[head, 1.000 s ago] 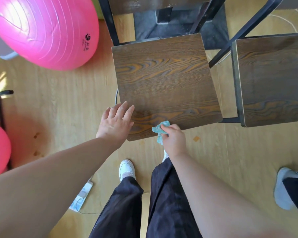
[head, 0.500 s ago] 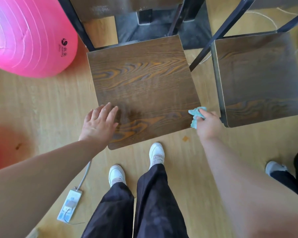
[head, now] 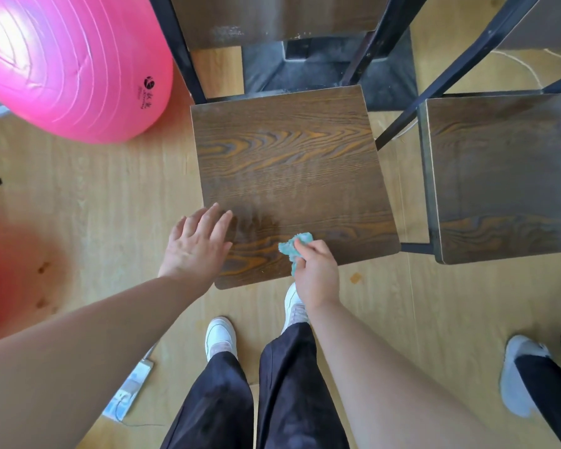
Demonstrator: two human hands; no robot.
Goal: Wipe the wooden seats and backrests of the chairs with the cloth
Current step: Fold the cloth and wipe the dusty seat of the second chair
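1. The right hand is curled round a small teal cloth. A crumpled end of the cloth pokes out past the fingertips and lies on the wooden seat.
2. The cloth sits at the seat's near edge, just ahead of the right hand's knuckles.
3. The left hand lies flat with its fingers straight and slightly spread. It rests on the seat's near left corner, a little to the left of the cloth hand, and holds nothing.
4. Between the two hands the wood shows a darker patch, which may be dampness, though the view is too soft to be sure.
5. Beyond both hands, at the far side of the seat, the chair's backrest hangs in a black metal frame.
6. To the right of the cloth hand stands a second wooden seat, apart from the first.
7. Left of and beyond the flat hand rests a pink exercise ball on the floor.
8. Below the hands are the person's white shoes.
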